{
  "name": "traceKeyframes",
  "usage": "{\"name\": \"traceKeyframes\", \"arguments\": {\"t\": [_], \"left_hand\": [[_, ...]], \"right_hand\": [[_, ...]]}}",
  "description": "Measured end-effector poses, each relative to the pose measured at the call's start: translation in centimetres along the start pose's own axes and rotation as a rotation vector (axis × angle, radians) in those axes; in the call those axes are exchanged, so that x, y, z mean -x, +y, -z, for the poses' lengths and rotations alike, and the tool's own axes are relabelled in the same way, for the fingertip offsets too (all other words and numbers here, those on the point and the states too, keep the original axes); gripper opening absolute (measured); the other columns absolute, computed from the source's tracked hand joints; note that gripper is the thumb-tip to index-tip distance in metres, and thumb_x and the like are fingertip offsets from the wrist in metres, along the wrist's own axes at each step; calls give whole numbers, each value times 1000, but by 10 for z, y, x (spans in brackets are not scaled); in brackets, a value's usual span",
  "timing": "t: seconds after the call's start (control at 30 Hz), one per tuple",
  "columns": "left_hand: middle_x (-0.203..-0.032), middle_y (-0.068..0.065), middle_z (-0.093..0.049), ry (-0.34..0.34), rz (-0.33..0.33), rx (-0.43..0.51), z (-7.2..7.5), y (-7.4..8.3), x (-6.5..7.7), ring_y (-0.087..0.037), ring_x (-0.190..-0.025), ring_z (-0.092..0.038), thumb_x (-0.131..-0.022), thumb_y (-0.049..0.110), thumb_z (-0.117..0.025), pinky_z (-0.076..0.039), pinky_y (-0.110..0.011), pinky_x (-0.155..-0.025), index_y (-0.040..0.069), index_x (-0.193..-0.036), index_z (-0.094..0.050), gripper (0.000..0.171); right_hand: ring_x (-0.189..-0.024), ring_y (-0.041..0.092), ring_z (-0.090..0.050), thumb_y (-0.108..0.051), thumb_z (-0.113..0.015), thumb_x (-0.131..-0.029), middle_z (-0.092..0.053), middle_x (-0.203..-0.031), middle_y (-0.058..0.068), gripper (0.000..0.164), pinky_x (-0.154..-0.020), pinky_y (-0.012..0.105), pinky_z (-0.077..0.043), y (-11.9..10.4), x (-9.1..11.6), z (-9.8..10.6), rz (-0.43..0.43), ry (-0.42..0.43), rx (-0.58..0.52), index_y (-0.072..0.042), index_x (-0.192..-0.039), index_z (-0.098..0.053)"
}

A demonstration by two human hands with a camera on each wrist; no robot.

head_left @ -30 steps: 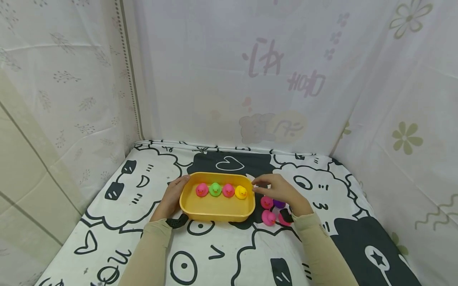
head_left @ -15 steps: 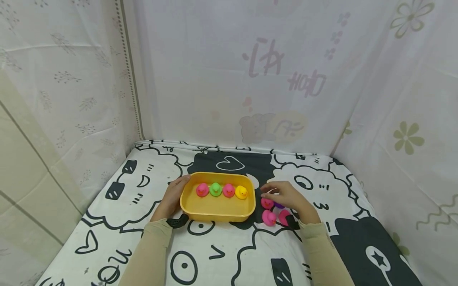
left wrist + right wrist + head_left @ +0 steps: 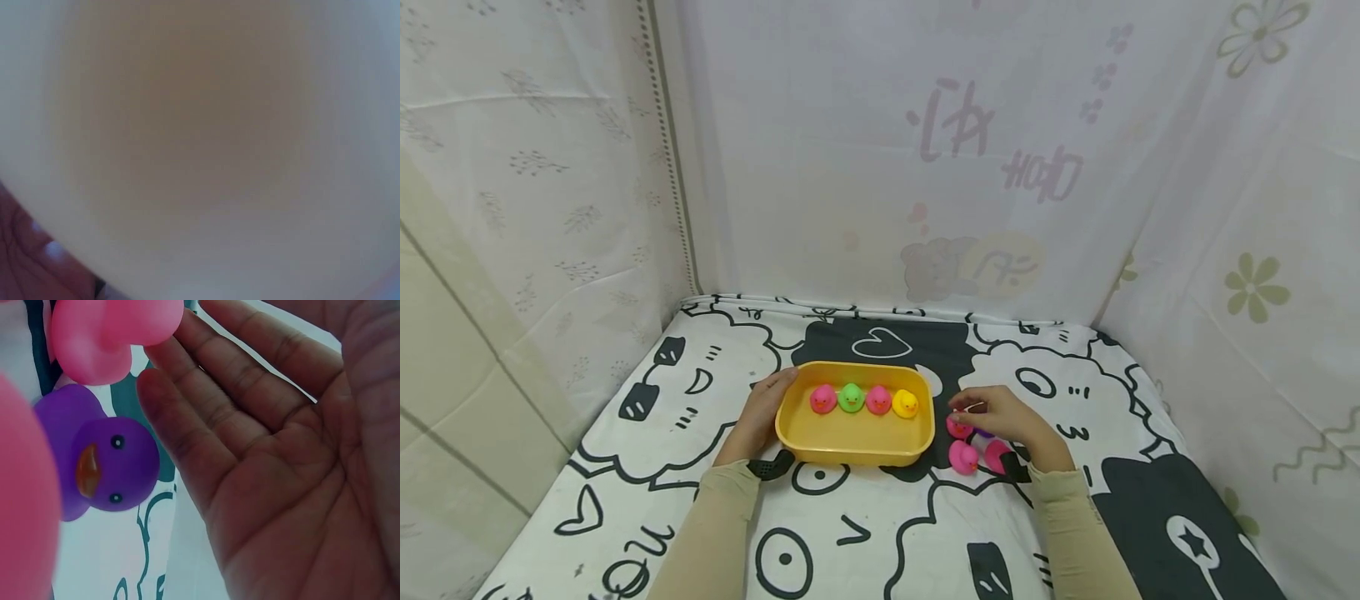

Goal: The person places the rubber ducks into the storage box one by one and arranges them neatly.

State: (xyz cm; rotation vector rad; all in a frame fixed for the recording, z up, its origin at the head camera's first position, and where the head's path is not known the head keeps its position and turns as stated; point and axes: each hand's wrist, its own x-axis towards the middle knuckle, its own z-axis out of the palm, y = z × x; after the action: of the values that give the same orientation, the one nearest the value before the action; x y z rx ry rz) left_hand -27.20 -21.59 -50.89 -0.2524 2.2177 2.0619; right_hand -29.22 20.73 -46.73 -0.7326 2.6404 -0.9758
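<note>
A yellow plastic tray (image 3: 850, 454) lies on the patterned cloth with a row of rubber ducks in it: a pink duck (image 3: 823, 399), a green duck (image 3: 851, 398), another pink duck (image 3: 878, 400) and a yellow duck (image 3: 905, 404). My left hand (image 3: 765, 408) holds the tray's left side; its wrist view is mostly blurred by the tray wall (image 3: 200, 94). Right of the tray, my right hand (image 3: 1000, 412) reaches over a pink duck (image 3: 958, 427), its nearly straight fingers (image 3: 181, 419) touching or almost touching it. Beside those fingers sits a purple duck (image 3: 119, 462).
Nearer me, a pink duck (image 3: 963, 457) and one more pink duck (image 3: 996, 455) lie below my right hand, the latter partly covered by a black wrist strap (image 3: 1017, 468). White patterned curtains (image 3: 850, 167) hang behind and on both sides.
My right hand has moved from the tray's right edge rightward and down to the loose ducks, its fingers lowering to the pink one. The left hand and tray stay put.
</note>
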Motion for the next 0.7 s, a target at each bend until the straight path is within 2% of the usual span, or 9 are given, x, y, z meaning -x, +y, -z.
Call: {"name": "traceKeyframes", "arguments": {"t": [0.2,0.37,0.7], "left_hand": [[-161,-11,-33,1,-10,-3,1,0,1,-29,-148,-28,-98,62,-50,-28,-43,-120,8,-155,-37,79],[-161,-12,-33,-2,-12,-6,2,-1,0,-29,-150,-26,-100,59,-49,-26,-44,-121,7,-155,-37,77],[-161,-10,-33,7,3,7,1,0,0,-27,-150,-25,-99,59,-50,-25,-43,-121,8,-155,-38,77]], "right_hand": [[-107,23,-66,-34,-74,-92,-71,-110,-4,33,-94,46,-56,1,2,2,-8,3,16,-13,-118,-72],[-101,22,-67,-29,-75,-92,-72,-106,-3,29,-88,41,-59,0,5,6,-47,-18,-24,-13,-116,-73],[-92,17,-66,-23,-75,-91,-72,-100,-5,19,-82,36,-60,3,5,4,-75,-21,-23,-19,-110,-75]]}}
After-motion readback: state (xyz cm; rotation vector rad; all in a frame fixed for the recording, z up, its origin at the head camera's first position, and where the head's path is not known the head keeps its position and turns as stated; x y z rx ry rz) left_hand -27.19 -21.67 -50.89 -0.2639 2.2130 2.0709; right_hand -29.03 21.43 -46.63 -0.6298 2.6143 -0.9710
